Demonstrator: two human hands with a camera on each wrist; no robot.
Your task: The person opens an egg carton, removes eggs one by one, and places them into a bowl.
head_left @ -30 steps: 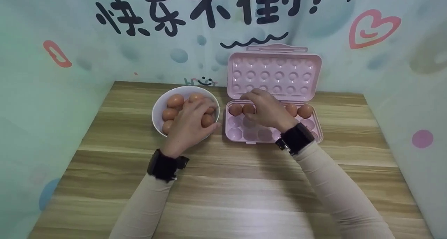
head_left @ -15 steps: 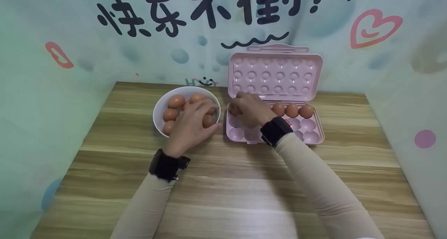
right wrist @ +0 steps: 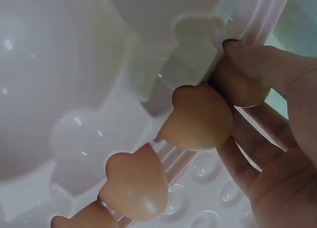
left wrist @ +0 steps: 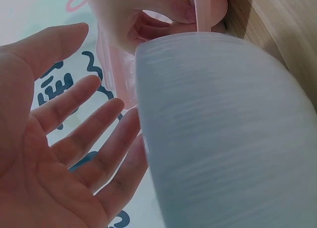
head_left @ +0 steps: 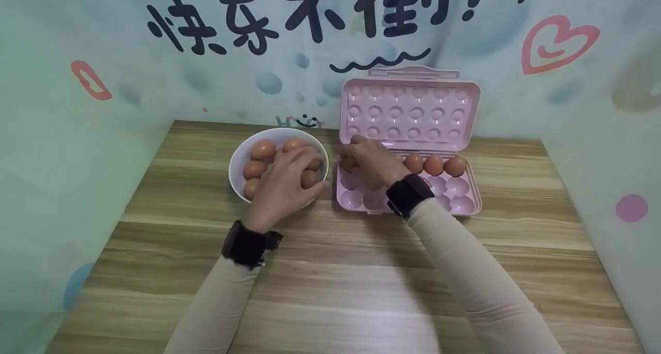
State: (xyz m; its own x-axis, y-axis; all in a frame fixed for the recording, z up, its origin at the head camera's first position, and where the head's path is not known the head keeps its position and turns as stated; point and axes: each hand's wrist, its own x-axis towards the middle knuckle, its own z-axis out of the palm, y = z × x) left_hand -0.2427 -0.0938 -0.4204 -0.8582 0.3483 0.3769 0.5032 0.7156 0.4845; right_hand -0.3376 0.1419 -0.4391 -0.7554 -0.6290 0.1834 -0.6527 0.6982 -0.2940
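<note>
In the head view my left hand [head_left: 284, 183] hovers over the white bowl [head_left: 233, 163], which holds several brown eggs [head_left: 263, 150]. Its fingers are loosely spread, and the left wrist view shows the palm with nothing in its grip, beside the bowl's outer wall [left wrist: 228, 129]. My right hand [head_left: 374, 163] is at the back left corner of the pink egg carton [head_left: 356, 208]. Seen from the right wrist, its thumb and fingers hold the end egg [right wrist: 240, 84] in the row. Next to that egg sits another egg [right wrist: 198, 119], near the fingertips.
Behind the carton base its dimpled lid [head_left: 410, 111] stands upright against the printed backdrop [head_left: 217, 85]. More eggs [head_left: 434, 165] fill the back row to the right of my hand. Bowl and carton stand side by side near the back edge of the wooden table [head_left: 330, 292].
My right hand has shifted left along the back row to its end egg, uncovering another egg in the row. During the last half second it stays there. The left hand keeps its place over the bowl.
</note>
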